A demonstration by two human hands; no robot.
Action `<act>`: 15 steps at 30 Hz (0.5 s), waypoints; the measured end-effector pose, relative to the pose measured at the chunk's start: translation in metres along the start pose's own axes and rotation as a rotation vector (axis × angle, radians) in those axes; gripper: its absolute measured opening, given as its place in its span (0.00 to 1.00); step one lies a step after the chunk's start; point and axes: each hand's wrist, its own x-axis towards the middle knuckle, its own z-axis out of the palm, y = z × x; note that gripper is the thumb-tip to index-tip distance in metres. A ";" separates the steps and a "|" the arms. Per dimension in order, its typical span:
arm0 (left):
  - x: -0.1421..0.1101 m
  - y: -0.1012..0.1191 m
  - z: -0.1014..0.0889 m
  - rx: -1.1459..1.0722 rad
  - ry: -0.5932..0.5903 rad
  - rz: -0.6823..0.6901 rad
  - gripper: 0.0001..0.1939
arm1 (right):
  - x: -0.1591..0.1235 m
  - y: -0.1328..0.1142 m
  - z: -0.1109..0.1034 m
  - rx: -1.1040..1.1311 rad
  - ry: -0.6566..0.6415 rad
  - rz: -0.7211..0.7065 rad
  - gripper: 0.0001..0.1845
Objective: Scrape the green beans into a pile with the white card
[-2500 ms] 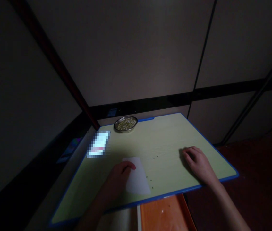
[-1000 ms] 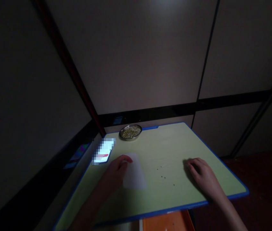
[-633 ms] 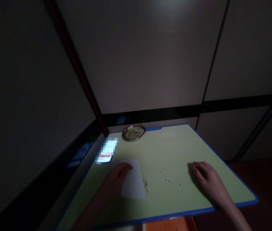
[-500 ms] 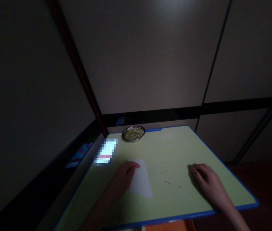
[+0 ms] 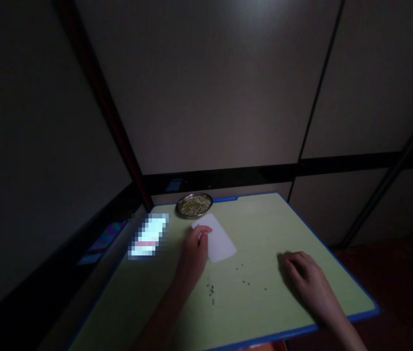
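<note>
A white sheet, paper or thin card (image 5: 221,243), is held at its left side by my left hand (image 5: 196,243), thumb on top and the other fingers hidden underneath. Its far edge lies just short of a round metal dish (image 5: 194,205) of pale and greenish bits, perhaps beans or seeds. Several small dark specks like seeds (image 5: 212,290) are on the table nearer me; more dark grains (image 5: 246,282) are scattered to their right. My right hand (image 5: 305,275) rests on the tabletop, fingers curled together; what they hold, if anything, is hidden.
The pale green table (image 5: 265,224) has a blue rim and stands against a panelled wall. A bright phone-like screen (image 5: 150,235), pixelated, is at the left edge. Something orange (image 5: 265,346) shows below the front edge.
My left hand has pushed the white sheet away from me, toward the metal dish. A cluster of dark specks now shows where the sheet lay. My right hand stays in place; the view shifted slightly.
</note>
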 end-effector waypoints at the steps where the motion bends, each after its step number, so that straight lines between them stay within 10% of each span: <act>1: 0.001 -0.001 0.007 0.006 -0.013 0.013 0.13 | 0.000 0.000 0.000 0.006 -0.001 -0.002 0.14; 7: 0.001 -0.016 0.024 0.113 -0.127 0.047 0.15 | 0.000 0.000 0.003 0.022 0.013 -0.001 0.13; 15: -0.008 -0.035 -0.041 0.140 -0.114 -0.124 0.16 | 0.000 0.003 0.003 0.031 0.004 -0.002 0.14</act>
